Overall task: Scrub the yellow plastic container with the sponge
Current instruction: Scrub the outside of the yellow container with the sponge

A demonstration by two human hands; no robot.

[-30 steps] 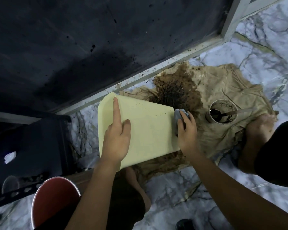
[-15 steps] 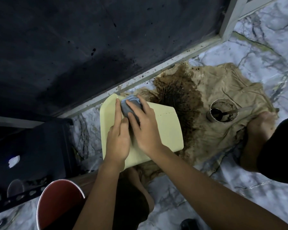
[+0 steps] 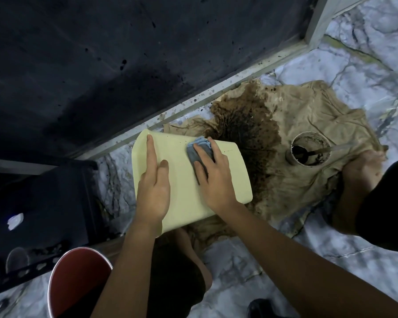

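The pale yellow plastic container lies on its side over a stained cloth, its broad flat face turned up. My left hand rests flat on its left part, index finger stretched toward the far edge, holding it steady. A grey-blue sponge sits near the container's far edge. My right hand presses down on the sponge, fingers spread over it, so only its far end shows.
A brown-stained beige cloth covers the marble floor. On it stands a small round cup with dark residue and a spoon. A dark glass door with a metal sill is behind. A red bucket stands at the lower left, my foot on the cloth at right.
My right hand swept the sponge from the container's right edge to its left part, then back toward the middle. My left hand stayed flat on the container.
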